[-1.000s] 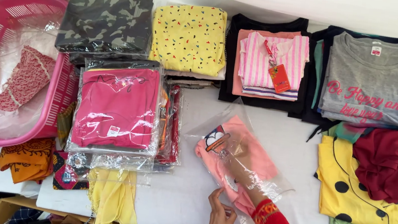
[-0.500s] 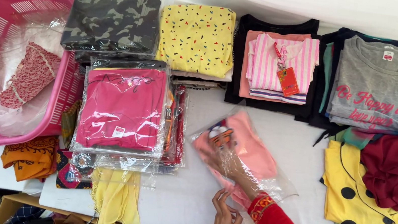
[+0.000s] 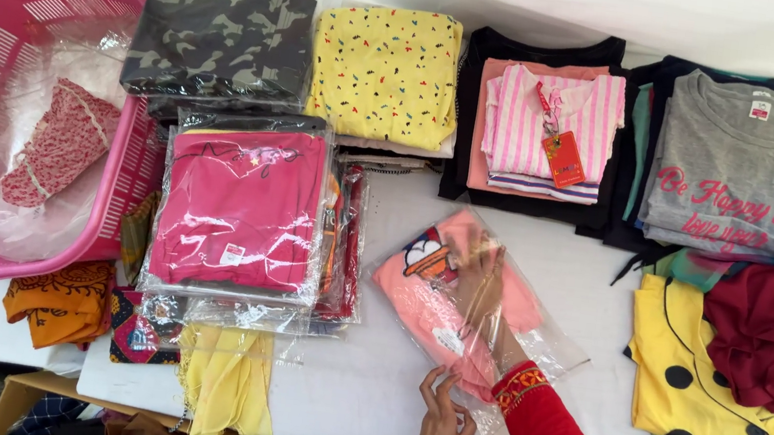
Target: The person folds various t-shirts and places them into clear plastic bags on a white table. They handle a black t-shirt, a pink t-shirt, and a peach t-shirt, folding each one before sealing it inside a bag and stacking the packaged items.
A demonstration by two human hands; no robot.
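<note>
Plastic blurs the right hand (image 3: 481, 293), which is pushed inside a clear bag (image 3: 528, 348) over a pink garment (image 3: 441, 298) at table centre; its grip cannot be told. At 6 o'clock from the garment, the left hand (image 3: 439, 431) pinches the bag's open edge, its wrist cut off by the frame.

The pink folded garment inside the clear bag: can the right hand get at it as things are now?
Probably yes. The right hand is already inside the clear bag, lying on the pink garment, while the left hand holds the bag's open edge.
</note>
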